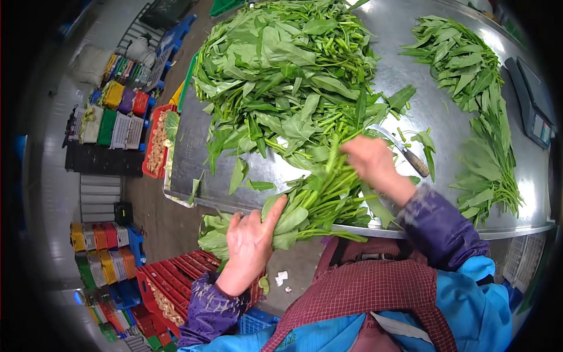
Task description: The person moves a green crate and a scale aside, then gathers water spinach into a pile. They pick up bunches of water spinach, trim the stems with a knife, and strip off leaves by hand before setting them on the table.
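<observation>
My left hand (pixel 251 237) is wrapped round the leafy end of a bunch of water spinach (pixel 308 214), held over the near edge of the metal table. The bunch's stems point to the right. Above them, my right hand (pixel 374 163) has its fingers closed at some green stems; its fingertips are partly hidden. Close beside it on the table lies a curved knife (pixel 416 162) with a wooden handle. A large heap of water spinach (pixel 281 76) rises just beyond both hands, with loose leaves and cut stem pieces scattered around it.
More water spinach (pixel 484 117) lies in a row along the table's (pixel 205 176) right side, beside a digital scale (pixel 532 100). On the floor to the left stand a red crate (pixel 157 144) of brownish produce, more red crates (pixel 182 276) and stacks of coloured crates (pixel 105 234).
</observation>
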`<act>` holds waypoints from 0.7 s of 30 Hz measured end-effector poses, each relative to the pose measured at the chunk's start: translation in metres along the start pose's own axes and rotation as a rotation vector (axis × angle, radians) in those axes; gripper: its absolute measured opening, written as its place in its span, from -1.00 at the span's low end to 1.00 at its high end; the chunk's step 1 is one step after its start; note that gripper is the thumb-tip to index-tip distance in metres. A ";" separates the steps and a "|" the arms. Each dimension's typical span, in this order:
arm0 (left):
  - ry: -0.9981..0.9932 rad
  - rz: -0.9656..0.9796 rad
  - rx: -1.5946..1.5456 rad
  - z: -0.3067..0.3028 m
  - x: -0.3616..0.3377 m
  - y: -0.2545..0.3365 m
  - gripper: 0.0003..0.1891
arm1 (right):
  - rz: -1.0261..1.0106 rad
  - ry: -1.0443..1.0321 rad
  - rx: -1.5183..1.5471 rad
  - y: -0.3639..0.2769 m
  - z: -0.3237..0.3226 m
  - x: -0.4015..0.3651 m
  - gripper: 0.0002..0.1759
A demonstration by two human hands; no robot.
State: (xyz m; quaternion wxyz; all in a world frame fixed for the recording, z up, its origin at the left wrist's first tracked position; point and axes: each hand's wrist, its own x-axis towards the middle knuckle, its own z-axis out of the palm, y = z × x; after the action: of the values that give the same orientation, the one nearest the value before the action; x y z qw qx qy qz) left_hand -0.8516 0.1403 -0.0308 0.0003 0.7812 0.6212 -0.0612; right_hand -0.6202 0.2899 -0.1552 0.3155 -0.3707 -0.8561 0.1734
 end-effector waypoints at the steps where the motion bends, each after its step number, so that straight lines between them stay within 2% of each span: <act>1: 0.003 0.003 -0.003 -0.002 -0.002 0.000 -0.18 | 0.121 0.047 0.020 0.018 -0.003 -0.002 -0.82; 2: 0.003 -0.002 -0.006 -0.003 -0.003 0.000 -0.18 | 0.238 0.092 0.040 0.031 -0.005 -0.002 -0.92; 4: -0.013 0.024 0.087 -0.004 -0.004 0.001 -0.18 | 0.382 0.179 0.075 0.031 -0.029 0.005 -0.91; 6: -0.011 0.031 0.102 -0.001 -0.006 0.000 -0.18 | 0.458 0.139 0.124 0.003 -0.046 0.013 -0.87; 8: -0.002 0.045 0.122 0.000 -0.005 0.000 -0.17 | 0.117 0.107 0.171 -0.028 -0.044 0.011 -0.82; 10: 0.027 0.072 0.155 -0.001 -0.001 0.002 -0.16 | -0.174 -0.071 0.014 -0.051 -0.027 -0.001 -0.78; 11: 0.029 0.079 0.156 -0.002 -0.001 0.002 -0.16 | -0.237 -0.194 0.115 -0.047 -0.024 -0.005 -0.82; 12: 0.020 0.072 0.156 -0.003 -0.002 0.003 -0.16 | -0.232 -0.191 0.114 -0.028 -0.017 -0.007 -0.82; 14: 0.007 0.059 0.154 -0.003 -0.007 0.004 -0.16 | -0.175 -0.012 -0.011 0.028 -0.009 -0.007 -0.79; 16: 0.000 0.047 0.211 -0.002 -0.010 0.002 -0.16 | 0.300 0.011 -0.068 0.055 -0.026 -0.007 -0.84; 18: 0.004 0.056 0.212 0.000 -0.008 0.002 -0.18 | 0.313 -0.018 -0.071 0.031 -0.040 0.003 -0.80; 20: 0.011 0.077 0.216 0.000 -0.006 0.004 -0.20 | -0.111 0.101 0.081 -0.002 -0.030 0.016 -0.72; 21: 0.028 0.096 0.217 -0.001 -0.004 0.007 -0.22 | -0.101 -0.034 0.058 -0.022 -0.025 0.018 -0.69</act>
State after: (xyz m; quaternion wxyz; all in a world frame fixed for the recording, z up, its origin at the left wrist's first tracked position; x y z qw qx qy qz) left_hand -0.8459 0.1354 -0.0295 -0.0898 0.8064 0.5727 -0.1170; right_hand -0.6247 0.2903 -0.1169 0.3200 -0.3145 -0.8736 0.1883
